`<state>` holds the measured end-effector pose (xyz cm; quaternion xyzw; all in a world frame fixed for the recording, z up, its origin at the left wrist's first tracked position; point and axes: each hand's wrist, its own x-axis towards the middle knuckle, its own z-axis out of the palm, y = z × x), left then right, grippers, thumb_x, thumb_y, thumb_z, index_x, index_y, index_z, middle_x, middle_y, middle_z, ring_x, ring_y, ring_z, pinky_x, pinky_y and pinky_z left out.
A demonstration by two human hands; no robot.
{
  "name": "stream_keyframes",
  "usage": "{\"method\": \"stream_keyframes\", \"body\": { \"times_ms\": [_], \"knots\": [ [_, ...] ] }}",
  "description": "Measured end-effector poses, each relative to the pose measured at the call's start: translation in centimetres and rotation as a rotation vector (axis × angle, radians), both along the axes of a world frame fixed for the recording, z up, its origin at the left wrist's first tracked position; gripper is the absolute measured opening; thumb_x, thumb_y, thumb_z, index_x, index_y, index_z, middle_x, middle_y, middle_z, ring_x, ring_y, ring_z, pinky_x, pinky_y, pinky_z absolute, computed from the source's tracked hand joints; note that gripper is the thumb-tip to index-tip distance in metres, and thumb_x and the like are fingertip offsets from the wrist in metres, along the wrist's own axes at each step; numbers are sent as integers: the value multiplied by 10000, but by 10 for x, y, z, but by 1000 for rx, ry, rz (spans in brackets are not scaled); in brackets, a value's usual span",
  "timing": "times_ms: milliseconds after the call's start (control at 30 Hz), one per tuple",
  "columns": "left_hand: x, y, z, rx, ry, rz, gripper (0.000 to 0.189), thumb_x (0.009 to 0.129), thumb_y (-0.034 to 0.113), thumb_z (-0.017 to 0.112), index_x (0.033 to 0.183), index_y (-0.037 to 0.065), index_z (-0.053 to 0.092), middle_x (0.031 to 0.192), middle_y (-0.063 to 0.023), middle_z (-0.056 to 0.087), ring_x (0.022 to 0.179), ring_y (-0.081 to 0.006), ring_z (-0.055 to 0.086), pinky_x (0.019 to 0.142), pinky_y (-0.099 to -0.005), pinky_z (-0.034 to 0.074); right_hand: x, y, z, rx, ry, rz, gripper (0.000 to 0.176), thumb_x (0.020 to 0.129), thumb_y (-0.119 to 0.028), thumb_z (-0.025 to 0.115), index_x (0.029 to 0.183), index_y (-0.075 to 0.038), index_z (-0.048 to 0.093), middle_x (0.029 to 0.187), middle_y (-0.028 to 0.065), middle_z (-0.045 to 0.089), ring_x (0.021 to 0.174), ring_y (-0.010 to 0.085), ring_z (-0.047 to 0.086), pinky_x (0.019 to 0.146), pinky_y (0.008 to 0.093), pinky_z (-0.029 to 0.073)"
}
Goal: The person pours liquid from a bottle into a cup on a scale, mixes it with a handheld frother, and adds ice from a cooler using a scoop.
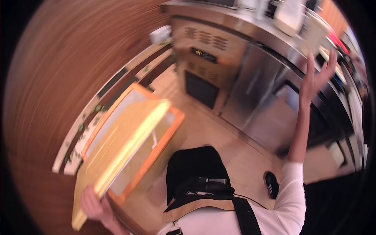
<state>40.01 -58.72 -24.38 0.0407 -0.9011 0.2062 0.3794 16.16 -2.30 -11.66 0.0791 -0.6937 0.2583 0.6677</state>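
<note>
At the lower left, my left hand [94,204] grips the near edge of a yellow lid [117,141], fingers wrapped round it. Tilted, the lid lies partly over an orange-rimmed bin [150,166], whose pale inside shows on both sides of it. My right hand [316,76] is raised at the upper right with its fingers spread, in front of the steel counter's edge. Near its fingertips stands a pale container [313,35], blurred; no contact between them can be made out.
A stainless steel refrigerated counter [254,90] with a digital display [204,55] runs across the top and right. A whitish bottle [289,17] stands on it. Wood-grain panelling [78,62] fills the left. A black shoe [271,185] is on the floor.
</note>
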Motion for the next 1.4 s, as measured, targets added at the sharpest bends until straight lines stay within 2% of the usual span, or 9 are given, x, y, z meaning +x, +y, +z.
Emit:
{"method": "stream_keyframes", "body": {
  "times_ms": [33, 200, 267, 433, 767, 1033, 1167, 1300, 1400],
  "knots": [
    [2, -1, -20, 25, 9, 10, 251, 846, 166, 675, 1079, 75, 656, 1021, -67, 681, 921, -291, 643, 782, -416, 488, 3, -29, -30, 10, 60, 46, 652, 863, -271, 696, 1343, 39, 383, 1284, 175, 492, 1157, 256, 523, 1030, 438, 375],
    [-7, 39, -118, 170, -91, 72, 385, 774, 55, 622, 1125, 204, 677, 1045, 18, 685, 955, -206, 619, 802, -395, 440, 24, -201, -221, -291, -1185, 1037, 664, 914, -331, 598, 1421, -10, 314, 1387, 173, 393, 1193, 252, 469, 1015, 365, 373],
    [-19, 57, -166, 308, -62, 46, 371, 782, 66, 612, 1089, 249, 710, 1073, 83, 686, 994, -150, 589, 840, -339, 364, 14, -243, -259, -599, -1319, 1068, 715, 896, -344, 650, 1418, 10, 312, 1382, 196, 396, 1162, 241, 497, 993, 357, 393],
    [-22, 74, -200, 436, 97, 58, 339, 772, 90, 622, 1028, 274, 748, 1136, 112, 682, 964, -102, 569, 830, -297, 269, -31, -239, -341, -319, -1211, 748, 629, 833, -161, 723, 1347, 36, 418, 1308, 190, 483, 1075, 233, 553, 955, 339, 424],
    [-61, 93, -194, 661, 6, 78, 416, 727, 70, 684, 1104, 243, 719, 1213, 92, 648, 1049, -151, 519, 858, -332, 283, -95, -243, -345, -253, -1242, 888, 451, 782, -74, 703, 1202, 41, 585, 1165, 213, 611, 1069, 286, 593, 940, 353, 444],
    [-67, 86, -169, 720, -251, 64, 456, 804, 336, 704, 1230, 182, 647, 1358, -16, 549, 1207, -232, 457, 910, -379, 298, -89, -253, -323, 359, -1429, 496, 548, 836, -250, 674, 1352, -154, 519, 1293, 211, 512, 1233, 378, 425, 982, 563, 357],
    [-59, 24, -179, 1112, -454, -206, 524, 869, 402, 637, 1326, 159, 559, 1435, -74, 463, 1307, -338, 370, 991, -580, 317, -80, -258, -301, 599, -1484, 331, 632, 890, -427, 579, 1431, -147, 411, 1394, 219, 414, 1272, 411, 367, 992, 678, 269],
    [-50, -69, -158, 789, -33, 469, 675, 900, 414, 591, 1436, 62, 381, 1531, -188, 265, 1414, -391, 209, 1103, -573, 242, -57, -284, -314, 700, -1293, 380, 729, 914, -567, 470, 1451, -86, 359, 1511, 240, 243, 1374, 482, 213, 1046, 701, 169],
    [-48, -97, -184, 903, -335, 526, 749, 906, 428, 581, 1466, 24, 292, 1549, -237, 166, 1437, -414, 125, 1115, -600, 191, -43, -289, -329, 663, -1147, 370, 751, 914, -603, 440, 1470, -109, 331, 1539, 234, 191, 1424, 454, 121, 1062, 702, 116]
  ]
}}
